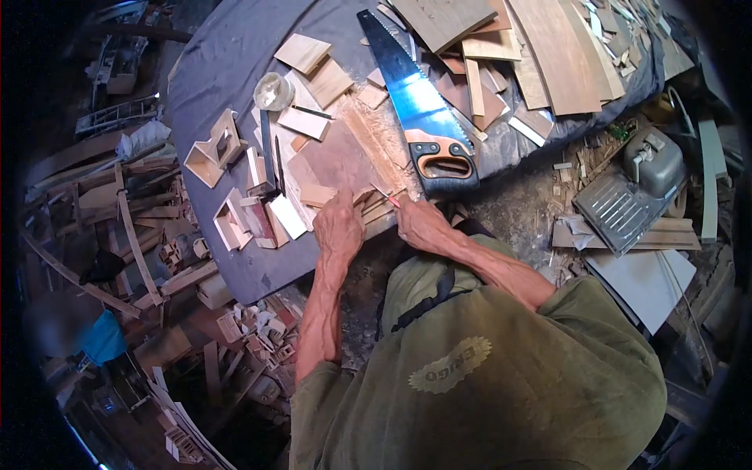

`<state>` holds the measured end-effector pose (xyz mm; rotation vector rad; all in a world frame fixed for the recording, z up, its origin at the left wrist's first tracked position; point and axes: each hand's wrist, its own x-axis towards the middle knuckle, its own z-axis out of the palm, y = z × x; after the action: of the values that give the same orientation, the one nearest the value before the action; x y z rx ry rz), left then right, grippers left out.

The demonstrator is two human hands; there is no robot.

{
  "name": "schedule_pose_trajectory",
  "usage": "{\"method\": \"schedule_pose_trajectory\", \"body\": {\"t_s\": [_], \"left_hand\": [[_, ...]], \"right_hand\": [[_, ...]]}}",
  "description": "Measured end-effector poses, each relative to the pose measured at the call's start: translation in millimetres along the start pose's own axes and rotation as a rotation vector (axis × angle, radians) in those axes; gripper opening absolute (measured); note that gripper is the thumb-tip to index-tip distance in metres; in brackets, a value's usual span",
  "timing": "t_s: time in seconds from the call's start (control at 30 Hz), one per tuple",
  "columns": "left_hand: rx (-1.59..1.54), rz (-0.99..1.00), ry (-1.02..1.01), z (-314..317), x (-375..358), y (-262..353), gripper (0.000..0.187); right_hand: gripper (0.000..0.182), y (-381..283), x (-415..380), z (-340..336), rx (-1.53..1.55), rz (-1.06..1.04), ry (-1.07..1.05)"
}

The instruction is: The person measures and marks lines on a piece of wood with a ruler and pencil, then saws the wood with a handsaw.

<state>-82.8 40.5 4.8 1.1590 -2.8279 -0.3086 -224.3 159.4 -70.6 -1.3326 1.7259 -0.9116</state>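
Observation:
My left hand is closed at the near edge of a flat brown board, its fingers on the wood beside a small pale block. The fingertips are partly hidden. My right hand pinches a thin pencil, its tip pointing left over the board's near right corner. Narrow wood strips lie between the hands at the table edge. Beyond my right hand rests a handsaw, its blade pointing away and its black-and-orange handle nearest me.
Small wooden frames and a round tub stand on the cloth-covered table. Boards and offcuts pile up at the far right. A metal sink lies on the right; wood scraps litter the floor at left.

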Motion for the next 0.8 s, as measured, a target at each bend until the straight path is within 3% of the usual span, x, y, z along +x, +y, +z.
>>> {"method": "schedule_pose_trajectory", "body": {"t_s": [0.03,0.2,0.27,0.37,0.47,0.57,0.77,0.8], "left_hand": [[0.001,-0.010,-0.010,0,1,-1,0.016],[0.009,0.003,-0.004,-1,-1,1,0.021],[-0.012,-0.029,0.002,2,-3,1,0.021],[-0.011,-0.081,0.010,1,-9,11,0.018],[0.034,-0.092,0.052,11,-19,17,0.015],[0.061,-0.068,0.092,14,-19,15,0.014],[0.052,-0.074,0.029,10,-13,13,0.022],[0.061,-0.076,0.020,10,-13,14,0.024]], "right_hand": [[0.019,-2,1,3,-0.020,-0.075,0.038],[0.020,9,4,15,-0.138,-0.041,-0.007],[0.019,4,1,2,-0.009,0.011,-0.035],[0.016,9,-10,-6,-0.168,-0.228,-0.011],[0.015,-19,-21,-22,0.032,-0.191,0.128],[0.015,-33,-26,-22,0.079,-0.034,0.086],[0.013,-33,-29,-9,-0.027,0.028,0.083],[0.014,-5,-26,12,-0.237,-0.107,0.126]]}}
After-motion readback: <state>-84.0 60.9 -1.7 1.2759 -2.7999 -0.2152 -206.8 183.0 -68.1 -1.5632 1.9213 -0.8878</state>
